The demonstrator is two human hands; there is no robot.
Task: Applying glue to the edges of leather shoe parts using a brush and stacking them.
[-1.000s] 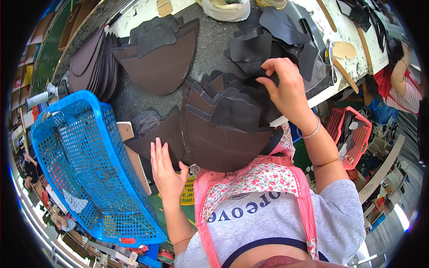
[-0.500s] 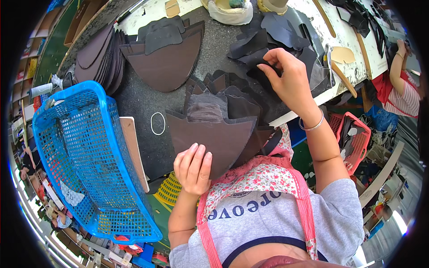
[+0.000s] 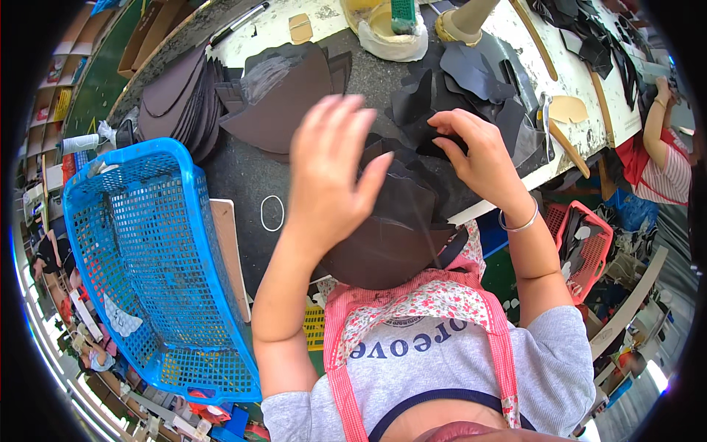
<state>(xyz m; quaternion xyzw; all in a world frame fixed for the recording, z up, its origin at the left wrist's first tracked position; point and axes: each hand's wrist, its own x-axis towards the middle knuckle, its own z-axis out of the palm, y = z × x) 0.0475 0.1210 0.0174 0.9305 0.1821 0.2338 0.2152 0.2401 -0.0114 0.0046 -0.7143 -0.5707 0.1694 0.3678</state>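
My left hand point(image 3: 331, 169) is open and a little blurred, fingers spread, raised over the worktable between two stacks of dark brown leather-like pieces. Beyond its fingertips lies the far stack point(image 3: 276, 121), whose top piece has a grey scuffed patch. Below the hand, close to my apron, is the near stack point(image 3: 390, 247) of curved pieces with jagged upper edges. My right hand point(image 3: 479, 151) is curled at the small black leather-like pieces point(image 3: 416, 103), thumb and fingertips closing on the edge of one. The exact grip is partly hidden behind the fingers.
A blue plastic basket point(image 3: 195, 258) stands at the left, beside a fanned brown stack point(image 3: 177, 107). A white ring point(image 3: 272, 213) lies on the dark mat. Farther back are a glue pot with a green brush point(image 3: 403, 18) and a wooden-handled tool point(image 3: 568, 147). Someone works at far right.
My left hand has let go of the near stack's top brown piece and risen. A scuffed brown piece now tops the far stack. My right hand has lowered slightly onto the black pieces.
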